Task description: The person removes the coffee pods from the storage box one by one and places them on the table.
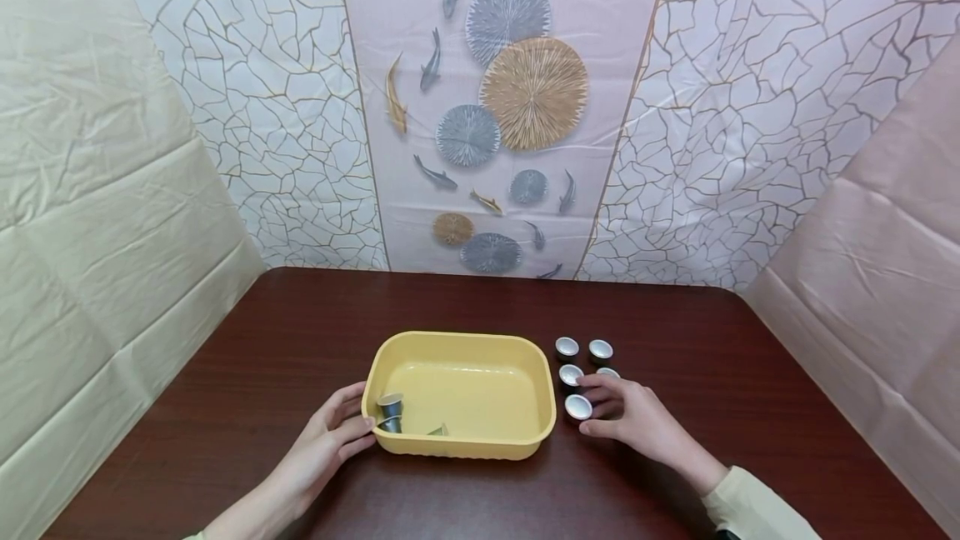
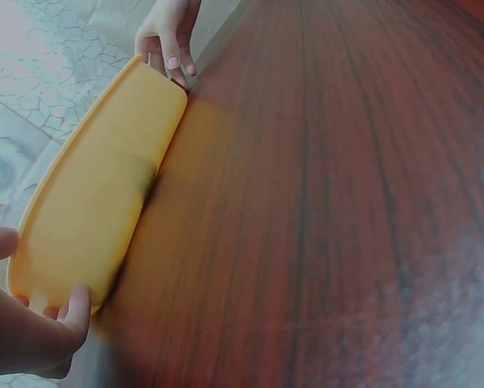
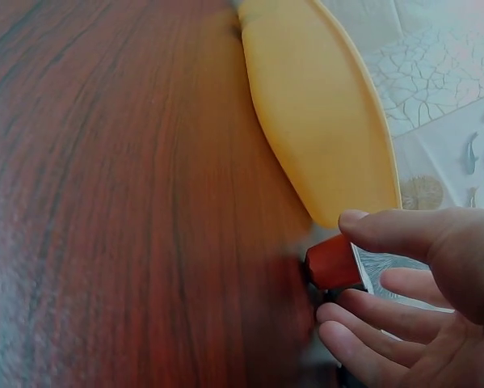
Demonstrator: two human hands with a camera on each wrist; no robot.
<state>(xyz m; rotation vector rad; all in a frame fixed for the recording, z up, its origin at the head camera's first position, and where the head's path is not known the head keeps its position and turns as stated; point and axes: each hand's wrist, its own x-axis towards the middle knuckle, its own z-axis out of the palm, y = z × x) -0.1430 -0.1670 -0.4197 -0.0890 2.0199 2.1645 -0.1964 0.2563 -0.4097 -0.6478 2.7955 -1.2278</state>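
A yellow rectangular tray (image 1: 474,444) stands on the table. My left hand (image 1: 333,433) holds its near left corner, thumb at the rim and fingers along the outside wall. Inside at the left are dark coffee capsules (image 1: 390,404), and a small greenish capsule (image 1: 438,430) is partly hidden by the near wall. To the tray's right, my right hand (image 1: 626,417) hovers around the nearest pale-topped coffee capsule (image 1: 578,407), fingers spread. The right wrist view shows a red-sided capsule (image 3: 334,263) between thumb and fingers, with no firm grip visible.
Several more capsules (image 1: 567,347) stand pale side up beyond the right hand, one partly hidden behind it. The dark wooden table (image 1: 300,315) reaches back to a patterned cloth backdrop (image 1: 495,190), with plain cloth walls (image 1: 90,215) at both sides.
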